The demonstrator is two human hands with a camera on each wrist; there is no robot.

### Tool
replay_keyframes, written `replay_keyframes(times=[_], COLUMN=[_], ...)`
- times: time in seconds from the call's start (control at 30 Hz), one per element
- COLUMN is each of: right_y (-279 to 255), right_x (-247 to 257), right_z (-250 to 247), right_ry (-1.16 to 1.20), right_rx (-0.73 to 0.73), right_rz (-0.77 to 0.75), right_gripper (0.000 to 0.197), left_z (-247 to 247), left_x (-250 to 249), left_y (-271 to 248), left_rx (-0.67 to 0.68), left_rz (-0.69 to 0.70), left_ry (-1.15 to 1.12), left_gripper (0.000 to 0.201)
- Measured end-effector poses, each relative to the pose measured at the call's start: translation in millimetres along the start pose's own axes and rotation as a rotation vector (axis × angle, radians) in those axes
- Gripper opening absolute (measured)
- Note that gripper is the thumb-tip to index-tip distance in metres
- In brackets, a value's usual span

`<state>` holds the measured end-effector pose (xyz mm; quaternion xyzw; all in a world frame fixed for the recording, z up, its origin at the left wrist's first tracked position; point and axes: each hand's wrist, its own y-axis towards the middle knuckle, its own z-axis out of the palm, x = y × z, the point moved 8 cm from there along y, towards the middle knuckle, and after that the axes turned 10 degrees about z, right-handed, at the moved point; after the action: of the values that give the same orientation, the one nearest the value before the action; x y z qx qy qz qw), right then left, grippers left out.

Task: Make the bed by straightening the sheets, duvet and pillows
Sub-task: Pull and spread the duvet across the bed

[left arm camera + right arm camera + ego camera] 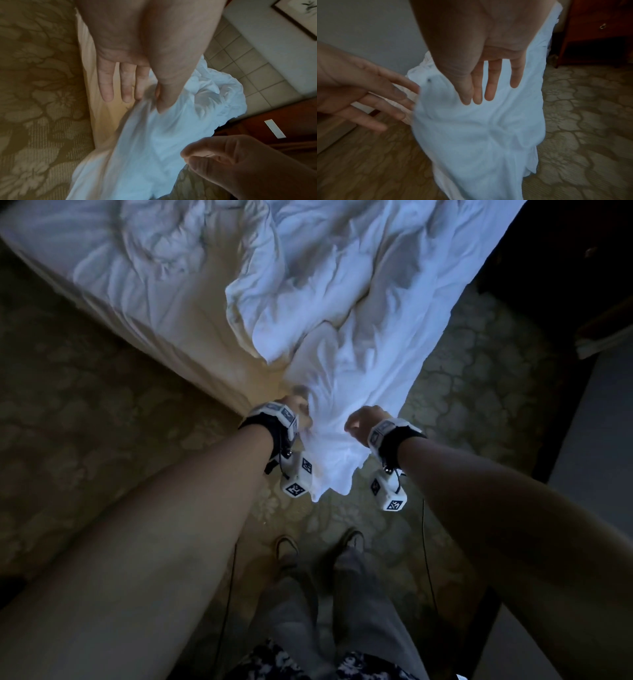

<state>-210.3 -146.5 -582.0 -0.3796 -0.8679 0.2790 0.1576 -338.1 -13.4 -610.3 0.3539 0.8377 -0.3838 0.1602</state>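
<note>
Duvet point(346, 313) trails off bed point(144, 289) — onto patterned carpet point(85, 405).

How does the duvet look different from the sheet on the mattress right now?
The duvet is bunched in thick folds, while the sheet lies flat with shallow wrinkles. The duvet hangs off the bed's corner above the carpet; the sheet stays on the mattress. The left hand pinches the duvet; no hand touches the sheet. Both are white, and neither is straightened yet.
</note>
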Motion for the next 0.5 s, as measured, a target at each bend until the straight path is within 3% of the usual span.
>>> replay_keyframes(times=[0.23,0.5], right_y=[-25.2,-25.3], right_x=[38.3,118.5], right_z=[-64.0,-153.7], right_ry=[0.125,0.125], right_rx=[-0.086,-0.230], right_rz=[-0.053,-0.193], right_gripper=[0.030,0.030], left_z=[-86.6,-210.8], left_x=[-30.4,-38.5], left_y=[-36.3,-78.6], left_rx=[-0.119,-0.376], left_rz=[0.140,0.213], left_ry=[-0.060,-0.079], left_gripper=[0.061,0.053])
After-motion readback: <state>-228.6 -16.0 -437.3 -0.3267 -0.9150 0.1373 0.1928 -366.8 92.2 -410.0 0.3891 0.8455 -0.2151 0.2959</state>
